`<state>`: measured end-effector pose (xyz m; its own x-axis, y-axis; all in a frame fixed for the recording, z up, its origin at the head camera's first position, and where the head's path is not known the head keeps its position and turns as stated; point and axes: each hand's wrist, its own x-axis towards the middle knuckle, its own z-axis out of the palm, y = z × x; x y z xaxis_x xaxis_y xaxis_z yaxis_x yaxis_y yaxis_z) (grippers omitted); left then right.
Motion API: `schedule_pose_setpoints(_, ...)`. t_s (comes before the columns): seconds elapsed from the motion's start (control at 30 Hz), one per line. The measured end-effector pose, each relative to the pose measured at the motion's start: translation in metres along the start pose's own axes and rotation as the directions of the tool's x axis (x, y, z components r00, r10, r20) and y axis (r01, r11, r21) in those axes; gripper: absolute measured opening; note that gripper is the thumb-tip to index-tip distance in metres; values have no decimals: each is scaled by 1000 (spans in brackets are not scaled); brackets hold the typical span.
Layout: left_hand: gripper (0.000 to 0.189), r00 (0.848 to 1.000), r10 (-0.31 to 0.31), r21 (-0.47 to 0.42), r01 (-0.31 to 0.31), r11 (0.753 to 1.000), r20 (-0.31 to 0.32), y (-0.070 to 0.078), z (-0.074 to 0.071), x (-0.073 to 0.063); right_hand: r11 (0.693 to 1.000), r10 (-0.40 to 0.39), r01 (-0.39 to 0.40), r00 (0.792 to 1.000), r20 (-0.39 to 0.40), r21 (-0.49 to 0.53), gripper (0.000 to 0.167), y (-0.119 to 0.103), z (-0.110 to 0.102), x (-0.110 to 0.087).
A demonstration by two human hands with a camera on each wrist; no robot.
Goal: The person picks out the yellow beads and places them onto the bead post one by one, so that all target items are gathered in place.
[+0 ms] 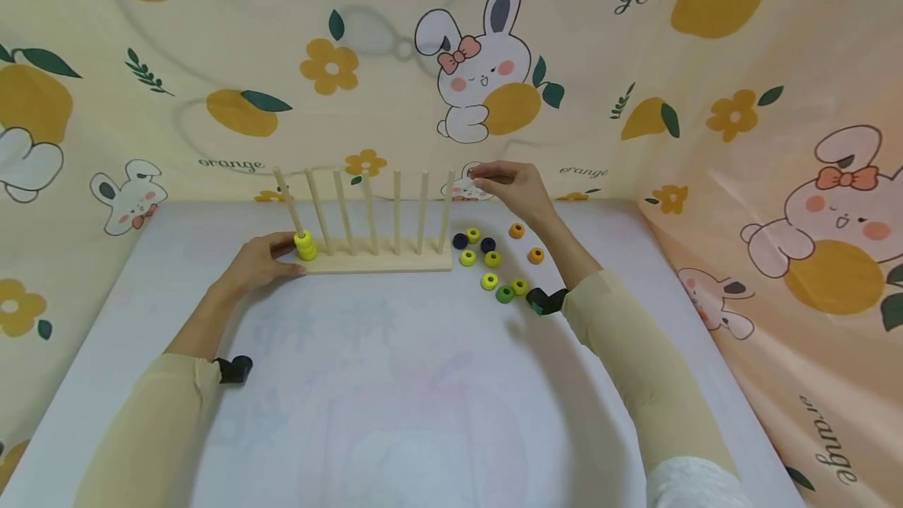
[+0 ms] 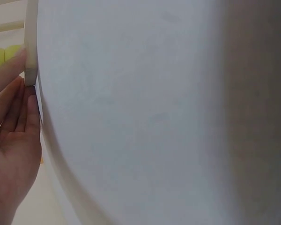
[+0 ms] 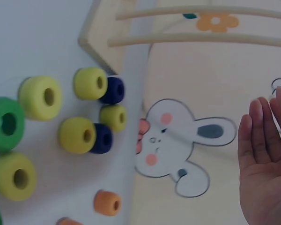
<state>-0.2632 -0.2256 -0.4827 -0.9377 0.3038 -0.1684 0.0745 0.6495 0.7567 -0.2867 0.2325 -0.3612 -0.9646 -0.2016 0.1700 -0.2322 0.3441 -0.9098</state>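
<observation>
A wooden peg rack (image 1: pixel 381 261) with several upright rods stands toward the back of the table. Yellow beads (image 1: pixel 306 246) are stacked low on its leftmost rod. My left hand (image 1: pixel 264 263) grips the rack's left end, its thumb at the front. In the left wrist view, the left hand (image 2: pixel 16 136) lies against the end of the base (image 2: pixel 31 56). Up beside the top of the rightmost rod (image 1: pixel 447 210) is my right hand (image 1: pixel 513 188), thumb and fingertips close together. The right wrist view shows straight fingers (image 3: pixel 260 136); whether a bead sits between the fingertips is hidden.
Loose beads lie right of the rack: several yellow ones (image 1: pixel 489 281), two dark blue ones (image 1: pixel 487 244), two orange ones (image 1: pixel 536 255) and a green one (image 1: pixel 504 294). A printed cloth (image 1: pixel 395 45) hangs behind and beside the white table (image 1: pixel 423 382).
</observation>
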Motion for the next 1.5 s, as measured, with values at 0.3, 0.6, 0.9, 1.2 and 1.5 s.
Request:
schedule_pose_setpoints(0.3,77,1000,-15,-11,15,1000,11,-1,0,3,994,96,-97,995,-26,-48,30,32,-3,-12)
schedule_pose_setpoints(0.6,77,999,-37,-13,37,999,10,3,0,1,987,140,-144,988,-60,-71,26,64,-1,-21)
schedule_pose_setpoints(0.9,77,998,-70,-25,70,997,5,5,1,1,980,186,-188,982,-45,-61,29,83,3,-26)
schedule_pose_setpoints(1.2,79,998,-56,-53,57,997,36,3,0,2,955,283,-279,959,28,-97,32,99,12,-24)
schedule_pose_setpoints(1.5,81,997,-68,-86,72,994,48,4,-2,0,910,395,-381,916,65,-162,35,111,19,-15)
